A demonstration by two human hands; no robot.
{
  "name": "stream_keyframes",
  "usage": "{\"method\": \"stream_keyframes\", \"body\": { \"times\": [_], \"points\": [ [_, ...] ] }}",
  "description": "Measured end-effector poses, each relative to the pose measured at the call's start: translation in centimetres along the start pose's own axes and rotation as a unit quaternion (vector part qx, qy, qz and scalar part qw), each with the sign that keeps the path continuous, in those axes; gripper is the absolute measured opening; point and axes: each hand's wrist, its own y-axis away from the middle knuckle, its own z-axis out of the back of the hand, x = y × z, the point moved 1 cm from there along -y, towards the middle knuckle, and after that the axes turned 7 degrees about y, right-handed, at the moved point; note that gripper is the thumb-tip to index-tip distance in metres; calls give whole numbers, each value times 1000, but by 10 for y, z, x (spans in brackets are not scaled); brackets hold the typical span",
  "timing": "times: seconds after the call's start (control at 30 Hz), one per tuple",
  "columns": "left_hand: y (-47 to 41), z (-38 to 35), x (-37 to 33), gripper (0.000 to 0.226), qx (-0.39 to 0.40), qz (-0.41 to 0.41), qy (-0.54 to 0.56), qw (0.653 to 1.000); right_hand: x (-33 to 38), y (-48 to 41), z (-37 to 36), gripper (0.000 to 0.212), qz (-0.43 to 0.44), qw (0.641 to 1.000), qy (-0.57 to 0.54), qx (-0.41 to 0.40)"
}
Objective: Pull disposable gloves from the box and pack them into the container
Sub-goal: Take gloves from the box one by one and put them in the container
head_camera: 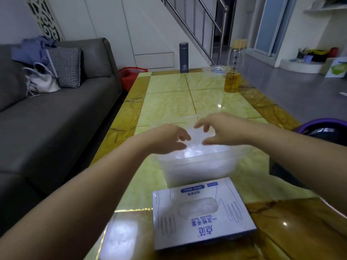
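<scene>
A white and blue glove box (203, 222) lies flat at the table's near edge, clear gloves showing through its oval opening (199, 206). Just beyond it stands a clear plastic container (197, 166) holding a heap of translucent gloves. Both of my hands hover over the container's far side. My left hand (168, 140) and my right hand (222, 129) face each other with curled fingers, pinching a thin clear glove (200, 136) stretched between them above the heap.
The yellow-green tiled table (169, 107) runs away from me. At its far end stand a dark flask (184, 58), a glass bottle of amber liquid (232, 79) and a clear tub (216, 70). A grey sofa (56, 119) flanks the left, a purple bin (323, 126) the right.
</scene>
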Motion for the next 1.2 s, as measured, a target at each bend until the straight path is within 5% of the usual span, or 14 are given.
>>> {"method": "stream_keyframes", "body": {
  "times": [0.07,0.17,0.3,0.37,0.47,0.57,0.7,0.77,0.83,0.93,1.0,1.13,1.2],
  "points": [
    [25,3,-1,32,-99,-30,44,994,14,28,10,31,45,994,-26,-96],
    [66,-10,-7,19,-159,-57,121,978,40,67,-4,19,122,992,-15,-39],
    [96,-44,-16,15,-77,-45,140,986,57,85,-57,34,149,978,108,98],
    [99,-65,-20,37,-19,-32,87,996,57,83,-74,33,116,984,99,93],
    [98,-92,-22,72,49,-3,13,999,55,81,-86,21,66,997,10,42],
    [94,-100,-21,80,41,11,-20,999,59,87,-83,20,47,999,-9,-16],
    [95,-95,-27,79,44,29,-66,996,63,90,-28,16,59,967,-89,-232],
    [97,-91,-31,78,44,41,-46,997,57,92,7,14,54,941,-118,-313],
    [101,-84,-29,74,40,47,72,996,51,95,28,13,57,944,-110,-307],
    [110,-64,-25,60,46,6,281,958,42,105,33,12,44,959,-108,-257],
    [121,-51,-29,47,85,-30,418,904,38,111,27,11,24,964,-124,-236],
    [128,-38,-28,88,110,-66,656,744,42,113,17,12,21,970,-127,-207],
    [125,-33,-30,97,97,-62,649,752,49,112,16,13,34,974,-111,-197]
  ]
}}
